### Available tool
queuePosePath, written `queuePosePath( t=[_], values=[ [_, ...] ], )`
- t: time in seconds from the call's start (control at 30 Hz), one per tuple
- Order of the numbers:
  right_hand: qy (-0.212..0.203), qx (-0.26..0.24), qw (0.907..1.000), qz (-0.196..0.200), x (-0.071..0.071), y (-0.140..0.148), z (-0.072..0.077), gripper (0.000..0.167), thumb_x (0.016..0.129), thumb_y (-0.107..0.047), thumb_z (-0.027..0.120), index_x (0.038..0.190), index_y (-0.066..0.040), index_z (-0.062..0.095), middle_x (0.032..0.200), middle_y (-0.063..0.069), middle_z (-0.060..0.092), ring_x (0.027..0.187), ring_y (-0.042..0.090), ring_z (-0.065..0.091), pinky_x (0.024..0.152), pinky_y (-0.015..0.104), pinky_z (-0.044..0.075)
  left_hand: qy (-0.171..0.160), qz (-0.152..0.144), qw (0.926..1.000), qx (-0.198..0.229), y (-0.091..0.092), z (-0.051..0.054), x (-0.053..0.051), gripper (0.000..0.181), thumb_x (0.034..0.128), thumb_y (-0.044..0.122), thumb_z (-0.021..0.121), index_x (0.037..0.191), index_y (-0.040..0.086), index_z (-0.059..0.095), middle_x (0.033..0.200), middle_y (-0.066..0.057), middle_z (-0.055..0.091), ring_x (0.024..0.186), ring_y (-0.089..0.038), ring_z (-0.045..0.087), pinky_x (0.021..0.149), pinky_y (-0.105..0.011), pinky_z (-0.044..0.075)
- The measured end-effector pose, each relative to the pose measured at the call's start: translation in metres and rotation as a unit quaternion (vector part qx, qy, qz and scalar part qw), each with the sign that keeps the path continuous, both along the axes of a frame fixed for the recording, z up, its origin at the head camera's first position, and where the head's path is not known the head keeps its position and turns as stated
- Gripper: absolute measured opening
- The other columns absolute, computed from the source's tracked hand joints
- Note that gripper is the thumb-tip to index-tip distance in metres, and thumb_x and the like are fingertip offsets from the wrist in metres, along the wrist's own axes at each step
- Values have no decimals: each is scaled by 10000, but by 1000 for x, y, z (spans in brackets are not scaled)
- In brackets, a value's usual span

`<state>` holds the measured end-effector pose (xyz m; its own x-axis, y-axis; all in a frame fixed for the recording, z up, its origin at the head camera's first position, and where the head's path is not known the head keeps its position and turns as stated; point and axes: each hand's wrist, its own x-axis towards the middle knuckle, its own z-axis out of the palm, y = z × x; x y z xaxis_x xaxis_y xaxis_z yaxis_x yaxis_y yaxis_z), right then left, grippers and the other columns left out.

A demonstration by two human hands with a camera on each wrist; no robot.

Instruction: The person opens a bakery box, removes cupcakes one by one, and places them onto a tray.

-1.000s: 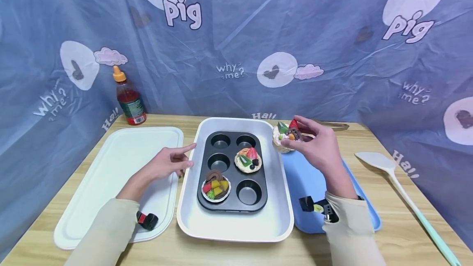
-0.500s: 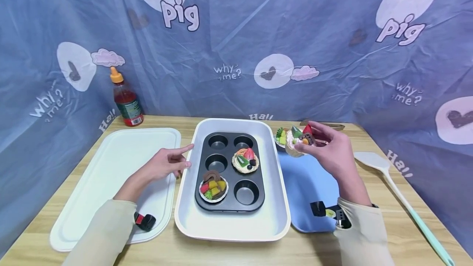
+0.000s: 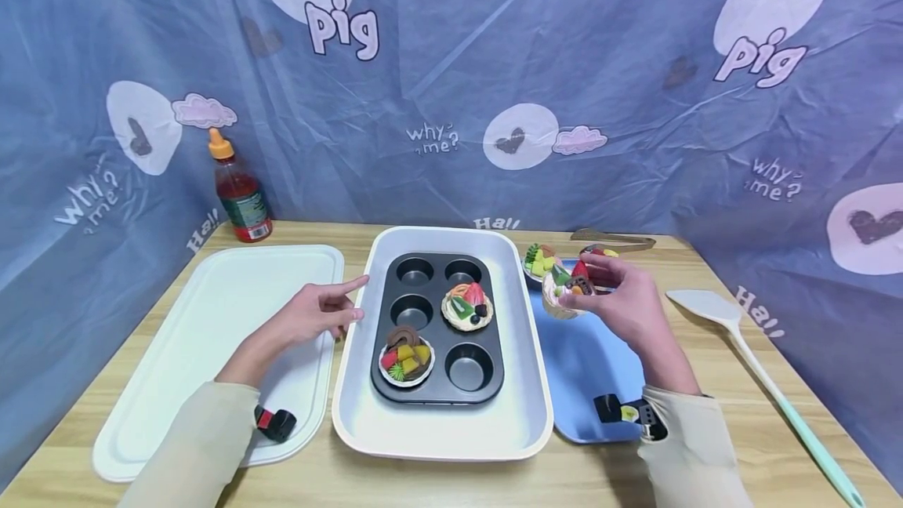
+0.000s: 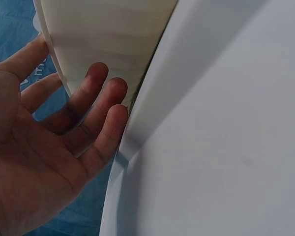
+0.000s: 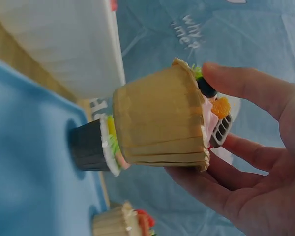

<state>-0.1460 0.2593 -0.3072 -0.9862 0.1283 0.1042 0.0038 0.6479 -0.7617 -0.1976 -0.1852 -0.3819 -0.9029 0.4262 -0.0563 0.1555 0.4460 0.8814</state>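
Observation:
My right hand [image 3: 621, 296] holds a toy cupcake [image 5: 160, 115] by its rim between thumb and fingers. Its beige pleated cup has cream, a strawberry and a waffle piece on top. It hangs above the blue tray [image 3: 589, 367]. My left hand [image 3: 313, 312] is at the left rim of a white basin [image 3: 440, 445], index finger and thumb reaching the rim, the other fingers loosely bent by its outer wall. Inside the basin lies a black muffin pan [image 3: 440, 257] with a chocolate-and-fruit cupcake [image 3: 407, 359] at front left and a cream-and-strawberry cupcake [image 3: 467, 306] in the middle right cup.
On the blue tray's far end stand a dark-cupped cupcake [image 5: 91, 147] and a beige-cupped one [image 5: 113, 221]. Tongs [image 3: 614, 241] lie behind. A spatula [image 3: 765, 382] lies at right, a white tray [image 3: 204, 335] at left, a sauce bottle [image 3: 242, 194] at back left.
My right hand has carried the cupcake right, away from the basin's edge, then slightly lower over the blue tray. Cupcakes behind it have come into sight. My left hand stays at the rim.

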Motion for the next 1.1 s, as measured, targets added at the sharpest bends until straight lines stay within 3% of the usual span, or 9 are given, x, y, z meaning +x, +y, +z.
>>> queuePosePath(
  t=[0.13,0.27,0.6,1.1],
  values=[
    [-279,-53,9996,91,-7,4,-10,779,748,-218,900,1418,-23,551,1331,250,628,1241,397,601,962,454,550,-5,5,10000,-11,0,-1,0,674,941,280,723,1522,90,439,915,-93,680,679,-180,634,632,-307,584],
    [-353,-22,9992,175,-11,8,-19,767,732,-188,903,1391,-4,557,1327,266,617,1240,410,586,985,494,529,-12,15,10000,-19,0,-1,0,675,940,286,724,1523,97,440,914,-90,678,681,-182,630,634,-306,584],
    [-371,-76,9985,384,-20,13,-34,753,705,-154,922,1338,46,566,1277,263,613,1177,389,615,893,320,534,-23,6,10000,50,-1,-1,0,674,939,280,726,1521,93,441,900,-83,672,677,-174,630,629,-302,583],
    [-493,28,9977,457,-24,16,-42,740,706,-160,925,1326,41,574,1237,267,657,1162,396,632,920,442,553,-22,9,10000,41,0,-1,-1,671,943,279,721,1522,90,439,902,-81,670,677,-163,625,629,-297,582]
  ],
)
